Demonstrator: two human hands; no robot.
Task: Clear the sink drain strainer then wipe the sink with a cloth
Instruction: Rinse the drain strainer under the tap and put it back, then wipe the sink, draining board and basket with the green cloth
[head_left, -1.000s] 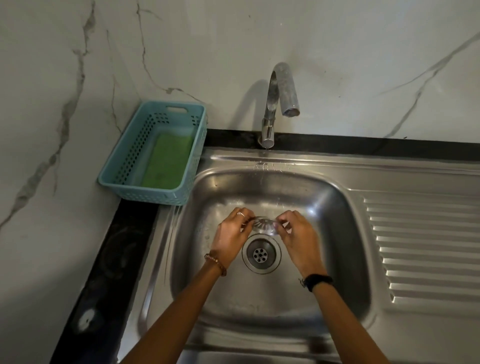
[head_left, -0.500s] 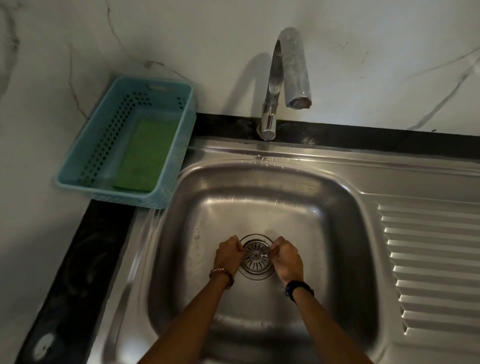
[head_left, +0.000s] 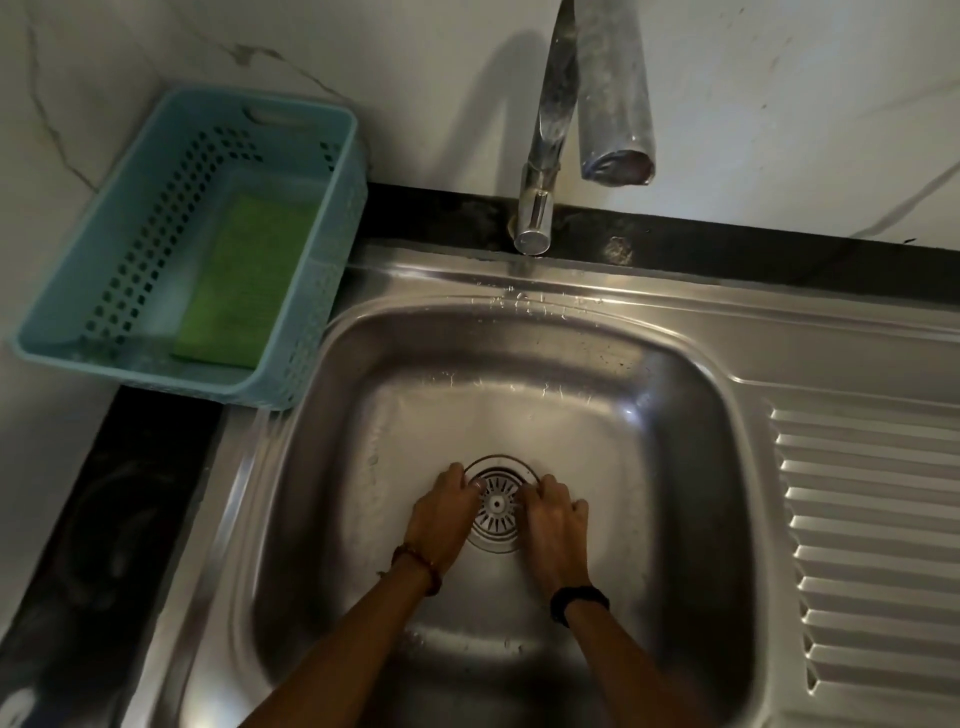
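Fingers (head_left: 475, 486) of left hand (head_left: 441, 519) and right hand (head_left: 553, 525) curl onto opposite edges of the strainer (head_left: 496, 503); press evenly so it sits flat in the sink (head_left: 675, 415) drain.

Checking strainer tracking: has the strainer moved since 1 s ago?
Yes. The strainer was held above the drain opening, on its faucet side; now it sits down in the drain, with the left hand and right hand touching its edges.
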